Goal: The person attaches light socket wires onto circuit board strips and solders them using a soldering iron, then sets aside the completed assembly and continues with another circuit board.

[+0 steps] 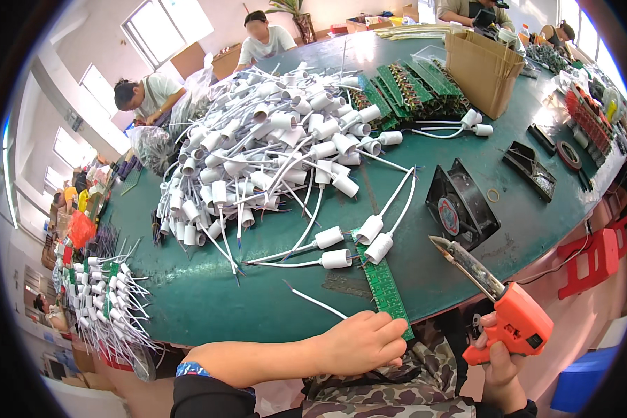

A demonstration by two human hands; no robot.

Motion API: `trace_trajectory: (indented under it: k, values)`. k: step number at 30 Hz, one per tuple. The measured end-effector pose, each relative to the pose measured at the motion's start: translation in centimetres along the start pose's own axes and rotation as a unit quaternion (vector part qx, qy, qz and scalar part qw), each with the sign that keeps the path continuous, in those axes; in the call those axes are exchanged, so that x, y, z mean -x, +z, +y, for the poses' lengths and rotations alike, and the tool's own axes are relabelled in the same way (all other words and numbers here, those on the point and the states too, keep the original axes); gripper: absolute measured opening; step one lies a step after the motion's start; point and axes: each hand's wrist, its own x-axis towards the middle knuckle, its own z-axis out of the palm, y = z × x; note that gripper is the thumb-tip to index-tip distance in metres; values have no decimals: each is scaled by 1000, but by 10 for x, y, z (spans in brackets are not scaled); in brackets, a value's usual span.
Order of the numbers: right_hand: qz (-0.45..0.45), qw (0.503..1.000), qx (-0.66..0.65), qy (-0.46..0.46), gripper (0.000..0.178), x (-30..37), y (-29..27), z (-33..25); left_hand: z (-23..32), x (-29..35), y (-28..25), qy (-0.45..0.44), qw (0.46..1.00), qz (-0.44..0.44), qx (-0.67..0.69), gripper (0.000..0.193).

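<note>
My left hand [366, 341] is closed at the table's near edge, its fingers curled over the lower end of a narrow green circuit board [389, 296]. A white cable [317, 301] with a bare tip runs into that fist; its other end is hidden. Near the board's top, two white lamp sockets [379, 248] lie across it, and two more [336, 258] rest at its left side with thin wires reaching it. In my right hand [501, 376] is an orange soldering gun [517, 324], gripped by the handle, its tip pointing up and left, apart from the board.
A large heap of white corded sockets [258, 153] covers the table's middle. Stacked circuit boards [414, 87] and a cardboard box [482, 73] stand behind. A black fan [461, 205] sits right of the board. More sockets [108, 296] hang at the left edge. Other people work around the table.
</note>
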Motion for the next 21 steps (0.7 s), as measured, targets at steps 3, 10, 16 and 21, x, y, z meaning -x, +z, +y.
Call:
trace_trajectory:
  k: [3, 10, 16, 21]
  values:
    - [-2, 1000, -1, 0, 54, -1, 0, 0, -11, -1, 2, -30, 999, 6, -29, 24]
    - [0, 1000, -5, 26, 54, -2, 6, 2, -25, -3, -4, -75, 996, 39, -30, 28]
    - [-37, 999, 9, 22, 56, -7, 10, 0, -52, 4, -30, -154, 969, 191, -9, 31]
    - [-61, 997, 4, 47, 54, -13, 17, -2, -73, 17, -32, -211, 965, 151, -37, 24]
